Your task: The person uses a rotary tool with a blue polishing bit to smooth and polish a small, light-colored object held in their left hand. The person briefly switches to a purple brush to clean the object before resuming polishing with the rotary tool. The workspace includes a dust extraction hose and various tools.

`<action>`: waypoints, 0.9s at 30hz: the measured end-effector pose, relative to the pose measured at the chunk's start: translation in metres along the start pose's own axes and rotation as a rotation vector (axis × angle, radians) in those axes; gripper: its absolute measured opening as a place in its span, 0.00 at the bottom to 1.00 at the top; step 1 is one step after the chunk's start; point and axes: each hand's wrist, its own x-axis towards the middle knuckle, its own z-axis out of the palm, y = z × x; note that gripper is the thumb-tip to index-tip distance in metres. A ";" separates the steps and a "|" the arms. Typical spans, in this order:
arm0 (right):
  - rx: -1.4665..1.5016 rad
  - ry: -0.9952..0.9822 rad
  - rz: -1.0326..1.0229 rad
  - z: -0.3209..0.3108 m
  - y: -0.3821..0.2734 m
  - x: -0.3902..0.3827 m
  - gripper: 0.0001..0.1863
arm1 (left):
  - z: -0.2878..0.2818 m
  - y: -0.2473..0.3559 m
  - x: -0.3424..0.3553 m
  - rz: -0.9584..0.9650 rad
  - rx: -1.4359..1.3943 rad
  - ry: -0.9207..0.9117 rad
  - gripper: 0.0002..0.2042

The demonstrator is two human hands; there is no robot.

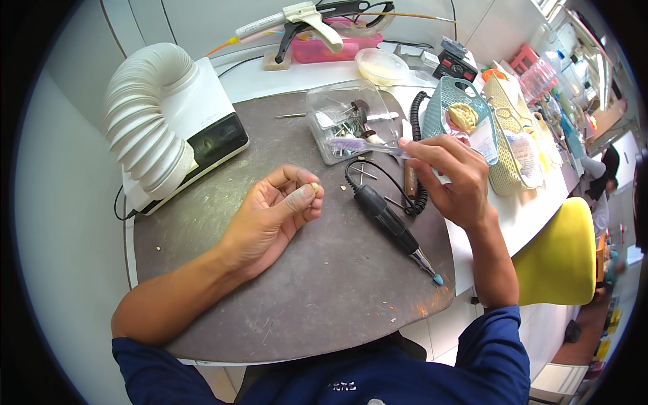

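Note:
Between the thumb and fingers of my left hand (270, 219) is a small cream-coloured piece (314, 187), tooth-like in look, mostly covered by the fingertips. My right hand (453, 177) grips the clear handle of a toothbrush (351, 144) with purple bristles. The brush head is over the near part of a clear plastic box (322, 150), which holds several small metal-shanked bits and dark discs. Whether the bristles touch the box's contents I cannot tell. Below the brush, a black rotary handpiece (386, 217) with a blue tip lies slanted on the grey-brown work mat (283, 317).
At the left stands a white box-shaped unit (223, 138) with a thick ribbed hose (145, 115). Behind are a dispensing gun (304, 20), a pink container (337, 48) and a round tub (382, 66). Blue (445, 88) and cream baskets (507, 172) stand right, near a yellow chair (557, 260).

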 end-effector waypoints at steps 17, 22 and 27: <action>-0.036 -0.075 -0.151 0.000 -0.018 0.003 0.18 | 0.005 -0.001 0.000 0.030 0.023 0.045 0.07; -0.075 0.074 0.020 -0.011 -0.003 0.000 0.16 | 0.005 -0.001 -0.001 0.045 0.049 0.021 0.06; 0.242 0.197 0.289 -0.007 -0.028 0.006 0.10 | 0.005 -0.005 -0.003 0.095 0.276 -0.088 0.05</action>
